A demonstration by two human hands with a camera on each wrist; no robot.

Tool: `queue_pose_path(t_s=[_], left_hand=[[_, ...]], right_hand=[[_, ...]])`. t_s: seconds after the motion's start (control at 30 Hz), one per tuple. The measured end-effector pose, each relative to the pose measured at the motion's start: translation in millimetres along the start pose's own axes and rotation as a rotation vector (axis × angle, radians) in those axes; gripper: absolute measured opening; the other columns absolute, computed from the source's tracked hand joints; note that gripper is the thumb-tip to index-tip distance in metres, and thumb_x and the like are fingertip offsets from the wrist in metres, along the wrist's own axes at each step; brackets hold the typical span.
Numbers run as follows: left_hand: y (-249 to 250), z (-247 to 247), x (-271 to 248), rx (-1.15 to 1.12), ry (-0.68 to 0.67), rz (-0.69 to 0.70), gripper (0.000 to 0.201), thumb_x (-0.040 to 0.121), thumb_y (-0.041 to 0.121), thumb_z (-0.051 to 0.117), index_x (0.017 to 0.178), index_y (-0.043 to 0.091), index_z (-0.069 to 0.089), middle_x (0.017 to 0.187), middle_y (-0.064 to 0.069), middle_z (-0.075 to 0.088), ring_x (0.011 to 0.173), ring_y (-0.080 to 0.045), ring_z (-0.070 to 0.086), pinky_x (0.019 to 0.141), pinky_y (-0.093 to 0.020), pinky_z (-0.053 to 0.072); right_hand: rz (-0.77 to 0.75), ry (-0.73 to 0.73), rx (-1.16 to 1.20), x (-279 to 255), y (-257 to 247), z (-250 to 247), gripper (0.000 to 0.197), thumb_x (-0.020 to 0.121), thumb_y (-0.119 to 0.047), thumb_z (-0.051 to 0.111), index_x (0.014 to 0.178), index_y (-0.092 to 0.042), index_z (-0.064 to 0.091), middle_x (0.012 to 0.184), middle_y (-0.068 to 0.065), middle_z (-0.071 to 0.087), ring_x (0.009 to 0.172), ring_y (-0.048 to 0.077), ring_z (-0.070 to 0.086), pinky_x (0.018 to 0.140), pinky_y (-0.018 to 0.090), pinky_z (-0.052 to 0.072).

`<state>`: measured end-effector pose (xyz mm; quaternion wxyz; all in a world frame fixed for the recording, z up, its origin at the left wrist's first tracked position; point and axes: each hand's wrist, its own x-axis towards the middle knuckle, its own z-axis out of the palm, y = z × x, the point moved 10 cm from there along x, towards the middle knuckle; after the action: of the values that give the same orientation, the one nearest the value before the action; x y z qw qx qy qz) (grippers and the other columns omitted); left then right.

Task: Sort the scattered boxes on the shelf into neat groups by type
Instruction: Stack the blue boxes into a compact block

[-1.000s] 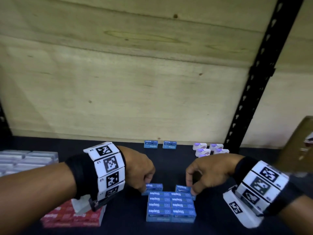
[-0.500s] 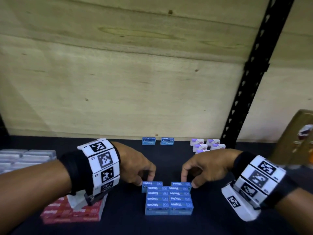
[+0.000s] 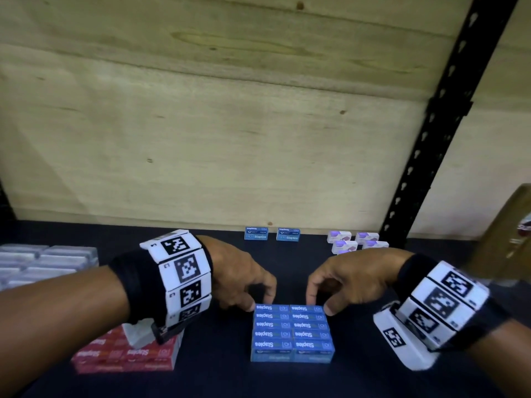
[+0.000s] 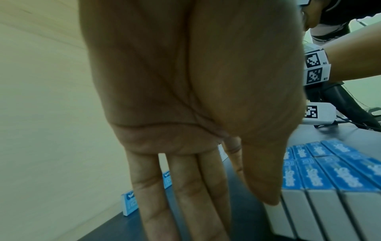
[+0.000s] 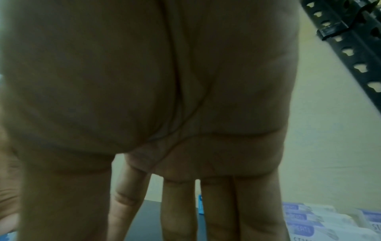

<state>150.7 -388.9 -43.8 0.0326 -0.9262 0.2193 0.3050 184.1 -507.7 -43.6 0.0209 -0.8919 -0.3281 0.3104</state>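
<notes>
Flanking the far end of the blue staples block (image 3: 292, 332) on the dark shelf (image 3: 218, 372) in the head view: left hand (image 3: 242, 278) and right hand (image 3: 349, 281), fingertips touching the far row's corners. From the left wrist: fingers (image 4: 186, 195) straight, gripping nothing, block just beside the thumb. From the right wrist: fingers (image 5: 221, 210) extended, holding nothing.
</notes>
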Motion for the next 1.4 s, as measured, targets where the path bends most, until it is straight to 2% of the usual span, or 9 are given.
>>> queue_pose_path(t_s=[0.23, 0.37, 0.47, 0.63, 0.8, 1.0, 1.1, 1.2, 1.4], left_hand=[[0, 0, 2, 0.002, -0.002, 0.004, 0.025, 0.099, 0.039, 0.05, 0.123, 0.044, 0.045, 0.096, -0.003, 0.073, 0.068, -0.007, 0.058, 0.063, -0.024, 0.044], [-6, -1, 4, -0.023, -0.003, 0.015, 0.032, 0.098, 0.034, 0.054, 0.128, 0.04, 0.045, 0.1, 0.003, 0.072, 0.084, -0.012, 0.064, 0.078, -0.027, 0.047], [-17, -15, 9, -0.052, 0.076, -0.018, 0.03, 0.095, 0.033, 0.059, 0.124, 0.034, 0.052, 0.092, 0.012, 0.066, 0.088, -0.011, 0.061, 0.087, -0.029, 0.048], [-50, -59, 20, -0.022, 0.281, -0.135, 0.025, 0.093, 0.04, 0.059, 0.116, 0.031, 0.057, 0.088, 0.016, 0.054, 0.087, -0.011, 0.055, 0.08, -0.028, 0.044], [-83, -94, 36, 0.11, 0.396, -0.267, 0.04, 0.094, 0.047, 0.054, 0.13, 0.033, 0.046, 0.113, 0.007, 0.056, 0.098, -0.019, 0.057, 0.075, -0.031, 0.042], [-106, -100, 63, 0.156, 0.336, -0.319, 0.044, 0.094, 0.045, 0.057, 0.133, 0.03, 0.044, 0.126, 0.001, 0.055, 0.105, -0.022, 0.057, 0.073, -0.03, 0.04], [-111, -99, 74, 0.15, 0.318, -0.319, 0.037, 0.093, 0.043, 0.059, 0.126, 0.029, 0.051, 0.123, 0.0, 0.056, 0.096, -0.021, 0.054, 0.071, -0.029, 0.037], [-113, -96, 84, 0.152, 0.289, -0.304, 0.031, 0.094, 0.039, 0.06, 0.122, 0.026, 0.055, 0.121, 0.0, 0.057, 0.102, -0.022, 0.056, 0.072, -0.029, 0.038], [-113, -92, 90, 0.17, 0.274, -0.275, 0.028, 0.097, 0.032, 0.057, 0.12, 0.016, 0.057, 0.117, -0.005, 0.061, 0.102, -0.027, 0.06, 0.072, -0.03, 0.041]], right_hand=[[0.01, -0.012, 0.01, 0, -1, 0, 0.023, 0.09, -0.026, 0.069, 0.111, -0.036, 0.067, 0.106, -0.003, 0.072, 0.101, 0.015, 0.066, 0.099, 0.038, 0.05], [0.04, -0.015, 0.045, 3, 2, -5, 0.023, 0.091, -0.022, 0.068, 0.114, -0.028, 0.068, 0.107, 0.001, 0.073, 0.095, 0.016, 0.067, 0.094, 0.032, 0.05], [0.101, 0.04, 0.048, 7, 10, -21, 0.024, 0.092, -0.027, 0.068, 0.115, -0.024, 0.067, 0.102, -0.002, 0.072, 0.084, 0.006, 0.06, 0.081, 0.02, 0.046], [0.169, 0.24, -0.03, 23, 22, -73, 0.022, 0.091, -0.032, 0.067, 0.112, -0.027, 0.065, 0.102, -0.01, 0.067, 0.083, 0.006, 0.059, 0.077, 0.021, 0.045], [0.252, 0.337, -0.123, 48, 36, -107, 0.03, 0.092, -0.035, 0.066, 0.12, -0.027, 0.058, 0.117, -0.005, 0.064, 0.099, 0.015, 0.06, 0.089, 0.03, 0.048], [0.319, 0.274, -0.198, 82, 48, -110, 0.044, 0.094, -0.034, 0.064, 0.134, -0.022, 0.05, 0.127, 0.001, 0.057, 0.095, 0.018, 0.05, 0.081, 0.028, 0.041], [0.317, 0.233, -0.243, 93, 50, -109, 0.041, 0.095, -0.031, 0.064, 0.132, -0.017, 0.056, 0.125, 0.004, 0.061, 0.097, 0.021, 0.055, 0.079, 0.029, 0.043], [0.308, 0.223, -0.246, 100, 51, -110, 0.036, 0.095, -0.028, 0.063, 0.129, -0.016, 0.06, 0.124, 0.005, 0.063, 0.103, 0.022, 0.06, 0.076, 0.03, 0.043], [0.316, 0.204, -0.224, 106, 54, -106, 0.027, 0.096, -0.022, 0.06, 0.12, -0.011, 0.065, 0.109, 0.009, 0.072, 0.091, 0.023, 0.067, 0.077, 0.032, 0.05]])
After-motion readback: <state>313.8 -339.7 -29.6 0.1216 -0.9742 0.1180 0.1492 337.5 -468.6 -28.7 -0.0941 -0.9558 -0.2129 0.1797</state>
